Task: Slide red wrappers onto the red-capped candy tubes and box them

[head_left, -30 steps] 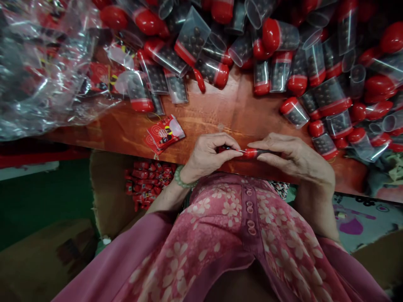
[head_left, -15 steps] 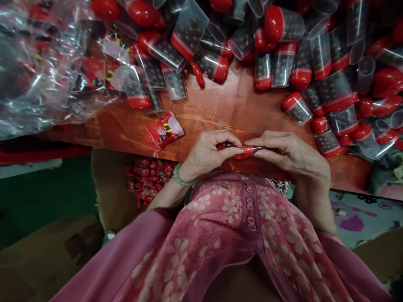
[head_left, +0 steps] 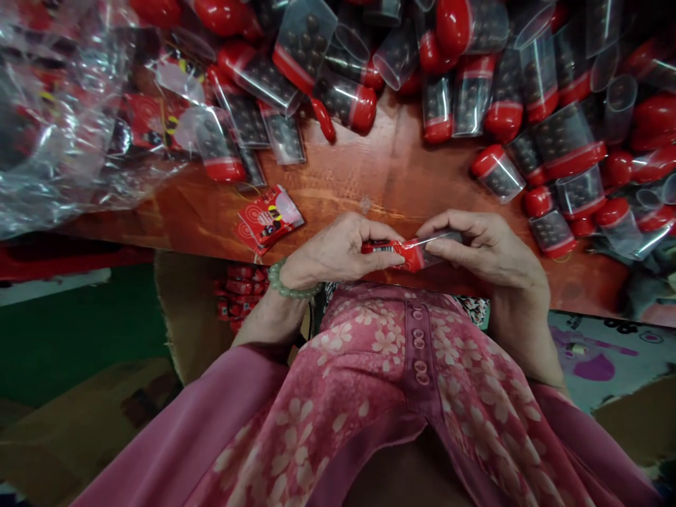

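Near the table's front edge, my left hand [head_left: 351,246] is closed round a red printed packet [head_left: 412,255], its thumb and fingers on the red part. My right hand [head_left: 478,246] pinches the clear end of a see-through container [head_left: 436,248], whose other end meets the red packet. Whether the packet wraps the container or only touches it I cannot tell. A small stack of red printed cards [head_left: 272,220] lies on the table to the left of my left hand.
Many clear containers of dark beads with red caps [head_left: 499,172] cover the back and right of the wooden table [head_left: 370,176]. Crinkled clear plastic [head_left: 68,127] lies at the left. Below the edge, a cardboard box [head_left: 184,310] stands beside red packets [head_left: 240,289].
The red packet and clear container show more between my hands, with the container's clear end now tilted up. My left hand has shifted slightly left. The view has moved a little.
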Motion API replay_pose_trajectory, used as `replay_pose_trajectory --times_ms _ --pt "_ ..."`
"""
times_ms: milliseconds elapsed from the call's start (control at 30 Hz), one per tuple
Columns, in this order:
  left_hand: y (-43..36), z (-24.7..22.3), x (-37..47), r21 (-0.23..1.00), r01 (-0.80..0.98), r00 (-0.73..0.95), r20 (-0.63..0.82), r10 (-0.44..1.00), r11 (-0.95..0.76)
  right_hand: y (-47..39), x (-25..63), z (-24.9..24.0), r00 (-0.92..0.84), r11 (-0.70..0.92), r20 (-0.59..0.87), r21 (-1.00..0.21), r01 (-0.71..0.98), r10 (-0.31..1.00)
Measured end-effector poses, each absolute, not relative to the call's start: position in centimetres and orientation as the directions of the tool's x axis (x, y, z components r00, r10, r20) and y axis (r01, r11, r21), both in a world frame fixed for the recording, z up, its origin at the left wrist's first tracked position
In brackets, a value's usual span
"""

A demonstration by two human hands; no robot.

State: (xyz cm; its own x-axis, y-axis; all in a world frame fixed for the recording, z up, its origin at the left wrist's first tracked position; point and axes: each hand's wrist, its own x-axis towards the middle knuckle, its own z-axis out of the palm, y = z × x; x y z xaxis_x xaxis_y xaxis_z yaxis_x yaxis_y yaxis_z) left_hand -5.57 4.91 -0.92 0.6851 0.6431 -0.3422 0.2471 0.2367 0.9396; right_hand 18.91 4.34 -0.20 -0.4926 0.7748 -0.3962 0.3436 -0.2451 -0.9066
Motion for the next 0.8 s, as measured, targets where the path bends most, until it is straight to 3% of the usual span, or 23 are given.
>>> replay_pose_trajectory --times_ms 133,467,667,800 --pt "5.2 -1.1 -5.3 0.917 0.260 0.698 -0.394 0.597 0.302 4.1 18.7 0.0 -0.470 -0.266 -0.391 -0.912 0.312 0.791" --pt "4.7 -1.0 -4.8 0.881 0.289 0.703 -0.461 0.541 0.374 3.7 18.2 1.0 -0.502 -0.069 -0.265 -0.924 0.376 0.823" --pt "4.1 -1.0 -4.2 0.869 0.169 0.727 -0.429 0.536 0.466 3.7 18.3 1.7 -0.463 -0.176 -0.305 -0.938 0.300 0.832" --pt "3.6 -1.4 -3.9 0.797 0.088 0.741 -0.453 0.496 0.597 3.8 18.5 1.4 -0.471 -0.216 -0.326 -0.937 0.273 0.819"
